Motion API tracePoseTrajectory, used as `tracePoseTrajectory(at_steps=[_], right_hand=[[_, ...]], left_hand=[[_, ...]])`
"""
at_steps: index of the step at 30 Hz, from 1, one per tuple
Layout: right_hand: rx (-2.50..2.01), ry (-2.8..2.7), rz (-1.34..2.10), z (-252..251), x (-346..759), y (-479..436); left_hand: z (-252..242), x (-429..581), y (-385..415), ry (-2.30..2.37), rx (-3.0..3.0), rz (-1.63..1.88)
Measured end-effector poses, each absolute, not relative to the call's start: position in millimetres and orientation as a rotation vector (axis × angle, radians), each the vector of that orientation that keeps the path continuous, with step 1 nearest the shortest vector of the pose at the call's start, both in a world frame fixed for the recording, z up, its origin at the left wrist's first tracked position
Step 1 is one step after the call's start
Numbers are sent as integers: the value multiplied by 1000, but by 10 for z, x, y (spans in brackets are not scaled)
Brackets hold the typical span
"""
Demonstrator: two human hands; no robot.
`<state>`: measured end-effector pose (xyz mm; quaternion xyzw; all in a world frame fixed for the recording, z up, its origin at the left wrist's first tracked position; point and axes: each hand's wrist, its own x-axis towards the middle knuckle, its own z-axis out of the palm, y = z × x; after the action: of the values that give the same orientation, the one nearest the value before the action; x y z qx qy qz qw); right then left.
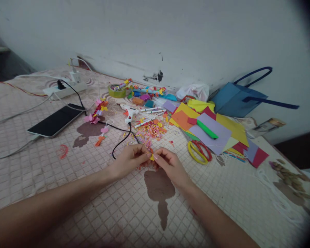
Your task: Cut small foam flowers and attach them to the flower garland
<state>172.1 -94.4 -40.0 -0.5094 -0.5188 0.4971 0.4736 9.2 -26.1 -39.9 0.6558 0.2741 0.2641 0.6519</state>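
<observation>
Between the fingertips of both hands is a small yellow paper piece (pixel 152 157). My left hand (pixel 130 159) pinches it from the left, and my right hand (pixel 172 165) pinches it from the right. Its exact shape is mostly hidden by the fingers. Just beyond the hands lies a heap of colourful paper scraps (pixel 151 132). A white glue gun (pixel 130 113) rests behind the left hand, its black cord curving toward that hand. Yellow and red scissors (pixel 197 152) lie to the right of the right hand.
Coloured paper sheets (pixel 209 132) with a green cutter (pixel 207 129) are spread at right, before a blue bag (pixel 237 100). A phone (pixel 57 120) and a power strip (pixel 65 90) with cables lie at left. Yellow tape (pixel 116 91) and markers (pixel 147 121) lie further back.
</observation>
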Motion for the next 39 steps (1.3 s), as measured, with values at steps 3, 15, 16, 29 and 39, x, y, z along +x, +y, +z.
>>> tracePoseTrajectory(at_steps=[3,15,16,29,39], right_hand=[[-1248,-1279,1194,-408,1730,-936],[-1255,-1253,1196,-400,1728,-941],[-1266,-1262,1203,-392,1727,-939],[-1351,-1337,1018,-383,1724,-956],[-1267,-1265,1156,-411,1748,-926]], left_hand=[[-390,105,-262,629,1476,592],[-384,104,-269,678,1456,592],[-388,103,-271,680,1464,597],[-413,102,-298,614,1555,744],[-290,83,-322,645,1820,744]])
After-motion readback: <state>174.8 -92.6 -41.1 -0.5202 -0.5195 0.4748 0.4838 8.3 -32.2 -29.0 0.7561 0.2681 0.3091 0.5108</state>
